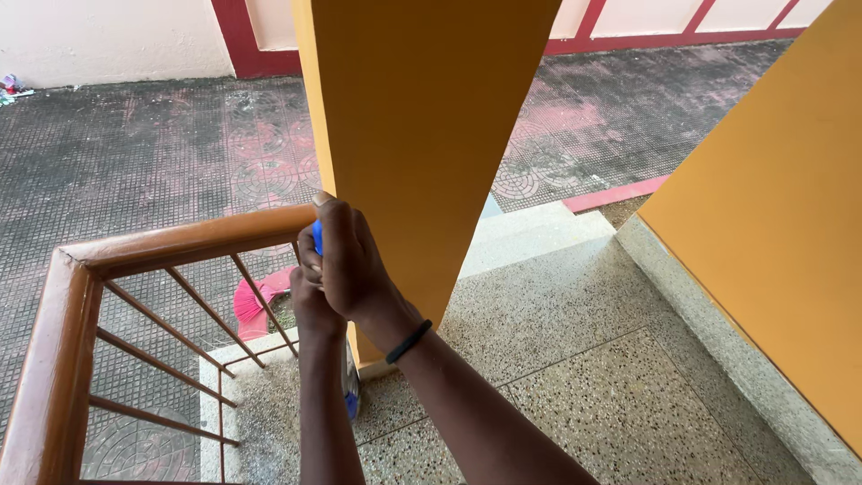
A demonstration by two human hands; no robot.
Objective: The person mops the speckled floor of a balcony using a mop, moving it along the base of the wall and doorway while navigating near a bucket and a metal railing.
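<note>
Outdoor landing w/ speckled terrazzo floor [575,359], orange pillar [422,135] in the middle, orange wall [772,251] on the right, dark patterned paving [162,153] lower down beyond.

Blue broom handle [317,237] stands nearly upright just in front of the pillar's left edge, only a short blue bit showing between the fingers at the top; another stretch w/ silver and blue shows lower down by the forearm, near the floor at the pillar's base. Both hands stacked on it: right hand [348,262] on top, fingers wrapped tight round the handle, black band [409,342] on that wrist. Left hand [314,301] just below and mostly hidden behind the right one, touching it; it looks closed round the handle too, but the fingers are largely covered, so grip there can't be read for sure.

Pink broom bristles [251,299] show past the railing bars, lower left of the hands, at the step edge. Whether they join the blue handle can't tell.

Brown wooden handrail [180,241] runs from the pillar out to the left, then turns toward the camera, w/ slanted metal bars [171,332] under it. Pale concrete step [530,233] drops to the paving behind the pillar. Red-trimmed wall [260,45] at the far side, small litter [11,87] at far left.
</note>
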